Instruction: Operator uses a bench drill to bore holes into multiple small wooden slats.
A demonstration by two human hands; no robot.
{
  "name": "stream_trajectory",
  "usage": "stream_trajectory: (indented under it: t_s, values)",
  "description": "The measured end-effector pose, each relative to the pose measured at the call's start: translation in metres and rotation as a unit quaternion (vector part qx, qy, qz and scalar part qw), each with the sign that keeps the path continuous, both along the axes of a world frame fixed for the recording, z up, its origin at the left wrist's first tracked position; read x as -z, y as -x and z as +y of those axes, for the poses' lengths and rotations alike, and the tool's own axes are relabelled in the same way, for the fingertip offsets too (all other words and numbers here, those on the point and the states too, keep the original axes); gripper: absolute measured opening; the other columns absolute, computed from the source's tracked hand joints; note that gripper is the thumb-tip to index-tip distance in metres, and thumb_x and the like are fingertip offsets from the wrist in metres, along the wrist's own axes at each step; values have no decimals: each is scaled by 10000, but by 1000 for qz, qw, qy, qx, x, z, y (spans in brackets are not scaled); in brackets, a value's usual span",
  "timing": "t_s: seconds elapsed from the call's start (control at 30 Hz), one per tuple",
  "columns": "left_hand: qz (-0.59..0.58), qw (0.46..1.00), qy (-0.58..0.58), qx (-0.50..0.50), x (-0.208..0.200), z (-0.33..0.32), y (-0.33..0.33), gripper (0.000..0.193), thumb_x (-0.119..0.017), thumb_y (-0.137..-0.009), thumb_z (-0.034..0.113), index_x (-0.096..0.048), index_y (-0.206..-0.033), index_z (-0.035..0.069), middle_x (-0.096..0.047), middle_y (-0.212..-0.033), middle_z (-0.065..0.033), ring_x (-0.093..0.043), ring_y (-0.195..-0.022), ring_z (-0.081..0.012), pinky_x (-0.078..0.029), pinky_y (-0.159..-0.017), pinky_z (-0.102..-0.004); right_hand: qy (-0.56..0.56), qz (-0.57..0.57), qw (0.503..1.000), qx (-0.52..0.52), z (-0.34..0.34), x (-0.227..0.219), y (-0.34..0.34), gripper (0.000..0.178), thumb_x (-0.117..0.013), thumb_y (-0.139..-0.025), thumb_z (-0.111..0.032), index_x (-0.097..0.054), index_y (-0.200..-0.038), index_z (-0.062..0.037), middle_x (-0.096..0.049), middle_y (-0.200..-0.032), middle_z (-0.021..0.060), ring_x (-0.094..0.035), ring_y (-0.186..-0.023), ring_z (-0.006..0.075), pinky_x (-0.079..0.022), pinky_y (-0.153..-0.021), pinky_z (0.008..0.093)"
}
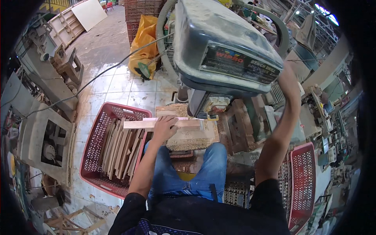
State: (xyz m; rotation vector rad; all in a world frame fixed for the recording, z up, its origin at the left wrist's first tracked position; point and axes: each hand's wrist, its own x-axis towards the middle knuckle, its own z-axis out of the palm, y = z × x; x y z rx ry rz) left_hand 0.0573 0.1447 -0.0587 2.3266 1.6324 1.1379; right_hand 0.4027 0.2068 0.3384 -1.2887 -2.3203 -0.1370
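Observation:
In front of my knees stands a bench drill press with a dusty dark head. A pale wooden strip lies crosswise on its board-topped work table, and its left end sticks out past the table. My left hand is closed over the strip, fingers bent across its top. Higher up, my right hand is raised at the right side of the drill head. It is smeared by motion and its fingers are partly hidden, so what it touches does not show.
A red plastic crate with several wooden strips sits at my left, another red crate at my right. A dark cable crosses on the left. Behind the press are a yellow sack and a grey hose.

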Motion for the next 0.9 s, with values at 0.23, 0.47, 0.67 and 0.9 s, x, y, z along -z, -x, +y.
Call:
stream_trajectory:
  t_s: [0.23,0.47,0.67,0.9]
  values:
    - [-11,1000,0,8,-5,3,-6,387,-770,-762,272,-721,-1100,90,-678,-1206,-54,-614,-1116,-273,-466,-990,-400,134,269,948,101,-125,157,-1,387,-546,-1028,-270,-650,-1257,25,-714,-930,220,-708,-724,261,-537,-686,374]
    - [-14,1000,-4,0,-6,0,-2,396,-786,-742,263,-722,-1091,88,-678,-1192,-53,-612,-1111,-273,-463,-985,-400,254,50,946,195,-118,147,8,305,-584,-981,-243,-682,-1049,38,-724,-788,97,-705,-733,180,-531,-665,350]
    - [-14,1000,14,1,-5,1,-1,398,-768,-751,250,-722,-1115,96,-669,-1246,-67,-606,-1147,-286,-479,-975,-417,280,99,937,182,-95,174,13,283,-626,-940,-256,-638,-928,26,-653,-689,171,-690,-674,292,-505,-631,422]
    - [-9,1000,20,1,-2,3,-1,407,-774,-748,243,-721,-1125,98,-663,-1268,-64,-603,-1159,-287,-472,-987,-418,116,339,924,131,-75,287,25,275,-674,-914,-216,-597,-849,40,-561,-639,156,-443,-597,185,-415,-572,345]
